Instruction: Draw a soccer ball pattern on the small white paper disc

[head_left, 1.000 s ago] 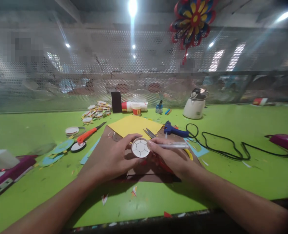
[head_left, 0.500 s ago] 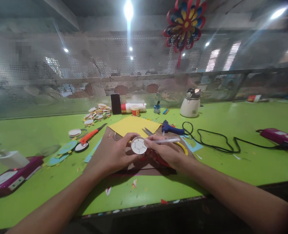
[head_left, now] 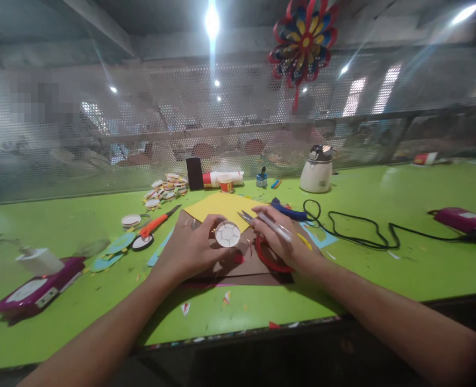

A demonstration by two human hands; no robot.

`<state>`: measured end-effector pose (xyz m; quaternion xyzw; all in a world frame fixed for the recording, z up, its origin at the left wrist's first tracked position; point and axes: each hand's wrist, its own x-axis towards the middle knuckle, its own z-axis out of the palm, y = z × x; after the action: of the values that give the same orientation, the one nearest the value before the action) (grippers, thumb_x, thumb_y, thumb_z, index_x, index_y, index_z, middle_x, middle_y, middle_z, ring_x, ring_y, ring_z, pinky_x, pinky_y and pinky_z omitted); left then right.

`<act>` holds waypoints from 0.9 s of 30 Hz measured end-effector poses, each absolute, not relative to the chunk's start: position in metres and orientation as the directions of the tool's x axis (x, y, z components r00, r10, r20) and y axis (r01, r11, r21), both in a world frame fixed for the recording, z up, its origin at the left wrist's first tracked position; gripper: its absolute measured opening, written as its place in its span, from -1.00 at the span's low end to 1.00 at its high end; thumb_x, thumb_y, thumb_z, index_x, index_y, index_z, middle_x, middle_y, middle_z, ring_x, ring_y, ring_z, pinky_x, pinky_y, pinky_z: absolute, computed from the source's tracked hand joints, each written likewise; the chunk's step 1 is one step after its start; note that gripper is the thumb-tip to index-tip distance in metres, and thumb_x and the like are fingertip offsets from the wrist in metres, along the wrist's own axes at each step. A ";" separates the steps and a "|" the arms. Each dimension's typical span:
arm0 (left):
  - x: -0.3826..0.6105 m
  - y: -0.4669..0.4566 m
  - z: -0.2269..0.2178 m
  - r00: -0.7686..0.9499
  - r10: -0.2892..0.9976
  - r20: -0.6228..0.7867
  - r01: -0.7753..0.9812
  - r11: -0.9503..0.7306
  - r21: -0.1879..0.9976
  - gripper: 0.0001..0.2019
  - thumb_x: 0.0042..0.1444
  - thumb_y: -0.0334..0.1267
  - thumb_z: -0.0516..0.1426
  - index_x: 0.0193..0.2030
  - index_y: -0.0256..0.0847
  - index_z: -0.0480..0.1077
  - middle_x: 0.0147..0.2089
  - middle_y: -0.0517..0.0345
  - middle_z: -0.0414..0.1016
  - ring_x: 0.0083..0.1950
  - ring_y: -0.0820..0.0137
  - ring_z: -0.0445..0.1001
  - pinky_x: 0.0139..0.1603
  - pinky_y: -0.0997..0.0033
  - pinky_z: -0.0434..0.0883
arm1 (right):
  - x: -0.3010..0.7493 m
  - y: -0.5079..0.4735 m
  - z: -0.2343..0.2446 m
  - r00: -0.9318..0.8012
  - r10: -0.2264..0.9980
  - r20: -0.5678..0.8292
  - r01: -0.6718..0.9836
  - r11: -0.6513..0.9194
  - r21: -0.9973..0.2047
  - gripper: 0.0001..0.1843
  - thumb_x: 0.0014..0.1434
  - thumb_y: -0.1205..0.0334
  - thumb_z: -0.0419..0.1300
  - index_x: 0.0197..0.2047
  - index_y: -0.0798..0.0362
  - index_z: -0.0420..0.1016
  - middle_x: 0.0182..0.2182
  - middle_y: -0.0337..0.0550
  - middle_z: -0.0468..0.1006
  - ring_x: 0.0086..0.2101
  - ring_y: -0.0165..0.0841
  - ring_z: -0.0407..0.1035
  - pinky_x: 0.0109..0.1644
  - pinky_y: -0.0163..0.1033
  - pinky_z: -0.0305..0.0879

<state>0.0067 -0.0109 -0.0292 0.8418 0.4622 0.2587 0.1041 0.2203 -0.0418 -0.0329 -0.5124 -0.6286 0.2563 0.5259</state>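
My left hand (head_left: 191,248) pinches a small white disc (head_left: 228,234) by its edge, its face turned up towards me with a black-lined football pattern on it. In my right hand (head_left: 278,245) is a slim whitish pen (head_left: 273,226), tucked between the fingers and apart from the disc. Scissors with a red handle loop (head_left: 272,262) lie partly hidden under the right hand, their blades (head_left: 246,216) pointing to the far left. Beneath both hands are brown sheets (head_left: 221,273) and a yellow sheet (head_left: 217,207).
On the left lie an orange cutter (head_left: 154,224), light-blue discs (head_left: 120,243), a pile of white discs (head_left: 167,191) and a purple power strip (head_left: 40,293). A blue glue gun (head_left: 289,212) with a black cord lies right. Behind stand a phone (head_left: 194,173) and a white bottle (head_left: 316,174).
My right hand has drawn back to the right from the disc, and the pen now tilts down to the right. The disc stays in my left hand. The view has shifted slightly.
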 end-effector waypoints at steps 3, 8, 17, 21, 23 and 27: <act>0.006 -0.010 -0.030 0.417 0.836 0.356 0.738 -0.540 0.403 -0.41 0.01 0.13 0.22 0.12 -0.10 0.29 0.06 -0.04 0.46 0.10 0.05 0.39 0.04 0.10 0.37 | 0.221 -0.034 -0.036 0.111 0.895 0.432 0.402 0.357 -0.843 -0.67 0.18 0.08 0.14 -0.06 0.10 0.42 -0.40 -0.17 0.53 -0.36 -0.30 0.43 -0.26 -0.22 0.33; 0.005 -0.008 -0.032 0.426 0.840 0.336 0.757 -0.534 0.377 -0.42 0.00 0.11 0.23 0.12 -0.08 0.29 0.07 -0.04 0.46 0.10 0.04 0.39 0.02 0.12 0.37 | 0.222 -0.022 -0.044 0.095 0.887 0.452 0.424 0.374 -0.825 -0.71 0.18 0.07 0.13 -0.13 0.10 0.45 -0.31 -0.06 0.62 -0.29 -0.26 0.51 -0.23 -0.21 0.38; 0.002 -0.003 -0.035 0.422 0.854 0.303 0.777 -0.513 0.365 -0.39 -0.01 0.18 0.20 0.15 -0.05 0.31 -0.03 -0.03 0.53 0.00 0.03 0.45 -0.10 0.16 0.37 | 0.232 -0.009 -0.042 0.113 0.911 0.398 0.555 0.274 -0.785 -0.67 0.35 0.05 0.07 -0.18 0.16 0.48 -0.33 -0.15 0.59 -0.34 -0.37 0.51 -0.19 -0.17 0.46; 0.002 -0.006 -0.033 0.424 0.859 0.288 0.778 -0.508 0.371 -0.43 0.03 0.16 0.18 0.15 0.00 0.32 -0.18 0.02 0.58 -0.14 0.05 0.49 -0.23 0.20 0.35 | 0.244 0.010 -0.021 0.127 0.924 0.362 0.696 0.177 -0.696 -0.69 0.31 0.12 0.16 0.04 0.12 0.42 -0.07 -0.08 0.52 -0.18 -0.31 0.48 -0.12 -0.10 0.47; 0.002 -0.008 -0.031 0.430 0.858 0.281 0.773 -0.511 0.376 -0.44 0.05 0.15 0.17 0.16 0.02 0.32 -0.22 0.04 0.59 -0.16 0.05 0.50 -0.26 0.22 0.33 | 0.249 0.020 -0.010 0.156 0.919 0.362 0.766 0.119 -0.632 -0.67 0.31 0.13 0.16 0.07 0.09 0.41 0.00 -0.05 0.49 -0.11 -0.27 0.46 -0.05 -0.05 0.45; 0.005 -0.013 -0.025 0.433 0.862 0.265 0.764 -0.507 0.400 -0.46 0.06 0.13 0.17 0.15 -0.03 0.33 -0.21 0.04 0.59 -0.14 0.07 0.50 -0.25 0.25 0.34 | 0.258 0.041 -0.001 0.230 0.911 0.341 0.853 -0.020 -0.522 -0.66 0.30 0.13 0.17 0.09 0.07 0.41 0.06 -0.04 0.46 -0.05 -0.23 0.43 0.00 -0.02 0.43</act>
<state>0.0047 -0.0128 -0.0248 0.8392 0.4843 0.2215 0.1104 0.2585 0.0408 -0.0007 -0.7126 -0.6189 0.0447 0.3272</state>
